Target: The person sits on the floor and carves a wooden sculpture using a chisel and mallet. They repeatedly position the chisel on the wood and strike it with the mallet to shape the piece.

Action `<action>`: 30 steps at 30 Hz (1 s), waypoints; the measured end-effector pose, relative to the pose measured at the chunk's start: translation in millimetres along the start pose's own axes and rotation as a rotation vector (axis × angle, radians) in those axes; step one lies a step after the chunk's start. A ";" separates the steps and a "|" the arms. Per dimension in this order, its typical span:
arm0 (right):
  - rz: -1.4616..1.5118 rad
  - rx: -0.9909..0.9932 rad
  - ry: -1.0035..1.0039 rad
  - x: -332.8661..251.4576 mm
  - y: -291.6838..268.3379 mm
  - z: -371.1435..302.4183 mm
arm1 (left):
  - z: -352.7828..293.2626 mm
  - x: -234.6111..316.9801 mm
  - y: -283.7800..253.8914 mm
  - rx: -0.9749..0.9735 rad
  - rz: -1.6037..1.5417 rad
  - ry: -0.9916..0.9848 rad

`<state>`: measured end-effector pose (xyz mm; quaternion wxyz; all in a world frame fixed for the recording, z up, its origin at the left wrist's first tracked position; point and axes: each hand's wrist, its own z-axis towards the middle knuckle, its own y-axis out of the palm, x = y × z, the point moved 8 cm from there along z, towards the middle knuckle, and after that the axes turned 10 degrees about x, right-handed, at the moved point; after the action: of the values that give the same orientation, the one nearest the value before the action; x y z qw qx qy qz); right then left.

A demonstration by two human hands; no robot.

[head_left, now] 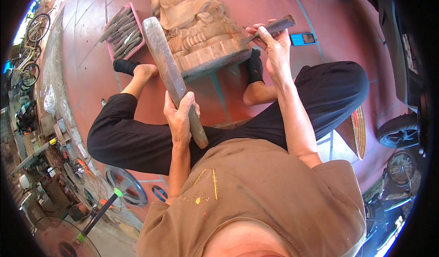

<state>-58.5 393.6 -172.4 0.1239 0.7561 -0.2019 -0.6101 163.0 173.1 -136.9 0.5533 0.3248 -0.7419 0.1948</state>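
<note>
A long, worn wooden mallet (pixel 164 55) slants up from my lap. My left hand (pixel 180 113) is wrapped round its lower part, and its thick end is raised beside the carving. My right hand (pixel 276 46) grips a chisel (pixel 281 24) with a dark wooden handle, its blade pointing left at the carving's lower right corner; I cannot tell whether the tip touches the wood. The brown wood carving (pixel 192 26) lies on the floor in front of me, with folds and scrolled relief on it and a dark base facing me. My feet flank that base.
A pink tray (pixel 142 37) full of chisels lies left of the carving. On the right are a blue mobile phone (pixel 302 39), a woven conical hat (pixel 358 131) and a wheel (pixel 398 131). A standing fan (pixel 64 238) is at lower left, near clutter and bicycles. Another person's foot shows at the top.
</note>
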 end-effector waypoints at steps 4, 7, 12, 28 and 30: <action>0.037 -0.020 0.008 10.9 -2.7 -5.7 | 1.3 -1.4 0.0 -0.006 0.020 -0.006; 0.051 -0.038 -0.014 13.3 -3.7 -5.3 | 1.9 -3.3 -0.8 -0.006 0.012 -0.013; -0.020 -0.042 0.022 16.8 -4.7 -7.4 | 1.6 -4.3 -1.4 0.000 0.008 -0.022; -0.012 -0.085 -0.197 -0.4 17.1 -27.7 | -0.3 -2.9 -0.6 0.002 0.015 -0.022; -0.027 -0.095 -0.195 -0.4 19.1 -27.8 | -0.5 -0.6 0.4 0.009 0.007 -0.030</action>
<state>-34.5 375.2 -157.5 0.1310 0.6889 -0.1736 -0.6914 163.1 173.9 -137.2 0.5401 0.3276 -0.7502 0.1952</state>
